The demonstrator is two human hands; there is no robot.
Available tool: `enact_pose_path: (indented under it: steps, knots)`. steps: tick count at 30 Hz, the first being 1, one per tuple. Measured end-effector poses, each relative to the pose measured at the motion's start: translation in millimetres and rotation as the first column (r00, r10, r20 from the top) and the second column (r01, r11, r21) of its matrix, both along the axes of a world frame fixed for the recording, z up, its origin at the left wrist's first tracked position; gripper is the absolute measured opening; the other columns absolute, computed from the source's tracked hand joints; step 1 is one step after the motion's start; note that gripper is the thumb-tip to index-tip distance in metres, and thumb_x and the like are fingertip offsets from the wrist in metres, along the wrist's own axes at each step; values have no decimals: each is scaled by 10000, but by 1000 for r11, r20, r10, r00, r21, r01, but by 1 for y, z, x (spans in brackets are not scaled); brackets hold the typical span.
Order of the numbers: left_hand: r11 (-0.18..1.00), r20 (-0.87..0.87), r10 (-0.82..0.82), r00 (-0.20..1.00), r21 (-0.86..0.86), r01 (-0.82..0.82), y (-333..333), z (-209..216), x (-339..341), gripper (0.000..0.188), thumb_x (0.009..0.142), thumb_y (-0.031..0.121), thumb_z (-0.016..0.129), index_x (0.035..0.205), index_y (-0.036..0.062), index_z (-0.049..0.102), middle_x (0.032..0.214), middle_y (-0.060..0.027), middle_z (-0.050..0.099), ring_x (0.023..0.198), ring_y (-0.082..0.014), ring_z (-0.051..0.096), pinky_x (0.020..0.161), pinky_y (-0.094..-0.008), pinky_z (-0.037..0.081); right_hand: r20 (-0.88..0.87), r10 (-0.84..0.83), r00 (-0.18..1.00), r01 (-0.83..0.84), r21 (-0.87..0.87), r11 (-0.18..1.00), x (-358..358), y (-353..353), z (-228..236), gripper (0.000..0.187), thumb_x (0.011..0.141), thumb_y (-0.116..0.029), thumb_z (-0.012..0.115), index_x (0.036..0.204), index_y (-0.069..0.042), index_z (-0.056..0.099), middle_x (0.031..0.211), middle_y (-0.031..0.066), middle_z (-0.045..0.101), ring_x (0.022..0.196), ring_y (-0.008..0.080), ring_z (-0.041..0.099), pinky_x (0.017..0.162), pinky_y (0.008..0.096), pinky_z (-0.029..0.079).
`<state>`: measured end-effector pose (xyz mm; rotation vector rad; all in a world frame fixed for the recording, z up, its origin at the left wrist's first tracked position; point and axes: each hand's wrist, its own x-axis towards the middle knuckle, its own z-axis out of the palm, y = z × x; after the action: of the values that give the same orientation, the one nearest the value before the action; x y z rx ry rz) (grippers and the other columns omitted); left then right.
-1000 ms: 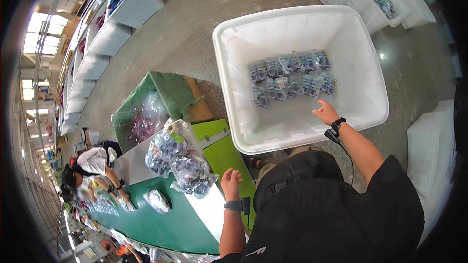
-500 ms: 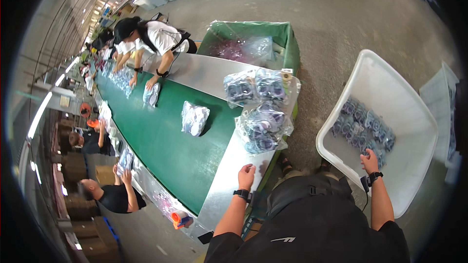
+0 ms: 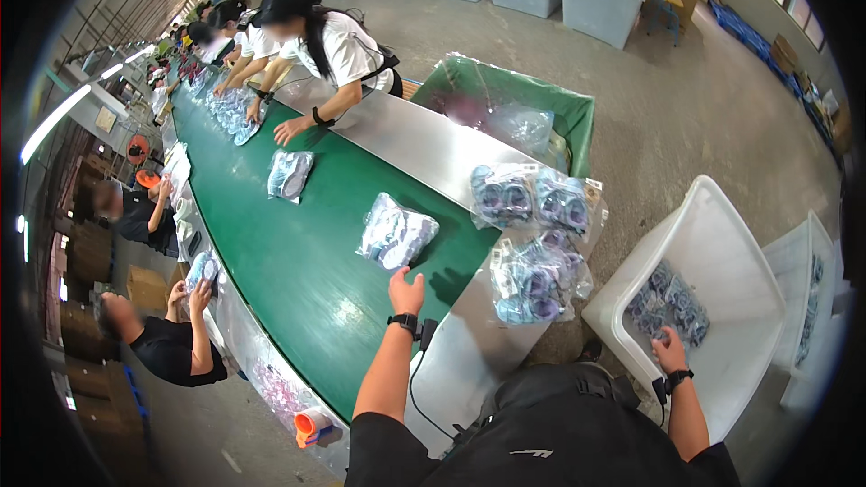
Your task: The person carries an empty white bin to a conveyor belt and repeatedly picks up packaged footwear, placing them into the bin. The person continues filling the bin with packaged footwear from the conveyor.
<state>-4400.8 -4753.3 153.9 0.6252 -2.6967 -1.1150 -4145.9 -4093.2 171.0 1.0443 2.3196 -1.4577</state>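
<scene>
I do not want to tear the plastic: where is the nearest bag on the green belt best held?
Probably around its filled middle, coming from the near side: the bag lies flat on the belt, its contents bulge there, and the open left grip is beside that side.

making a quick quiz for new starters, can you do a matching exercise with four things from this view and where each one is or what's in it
Things:
1. Wearer's left hand
2. Wearer's right hand
3. Green bin
4. Orange object

Places or contents:
A. Beside the lower corner of the green belt
B. Close to the nearest bagged pack on the belt
C. Has clear plastic inside
D. At the near side of the white tub

Right pairs: 1-B, 2-D, 3-C, 4-A
</scene>
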Motion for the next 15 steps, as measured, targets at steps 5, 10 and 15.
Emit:
enact_pose_path:
  steps: [5,10,15]
  knots:
    - [992,-21,-86,996,-96,84,-23,-2,-71,598,803,299,721,1272,-42,576,1325,-248,565,1272,-394,497,1100,-466,376,39,-94,995,94,5,996,28,-11,0,558,856,-170,709,1353,-55,482,863,77,628,676,168,660,494,307,537]
    - [963,224,-175,959,-166,215,-22,-7,-82,744,809,283,735,1424,-21,445,1504,-256,377,1406,-416,332,1170,-489,300,164,-75,984,76,6,997,41,-23,5,562,864,-144,699,1363,-25,469,877,95,634,648,172,660,487,309,543]
    - [930,-20,-254,967,-281,238,21,-3,-6,793,804,250,745,1447,-31,377,1493,-275,345,1400,-481,298,1164,-527,287,194,18,981,-18,0,1000,18,-24,8,552,860,-122,704,1353,-17,479,864,98,629,647,168,660,492,308,543]
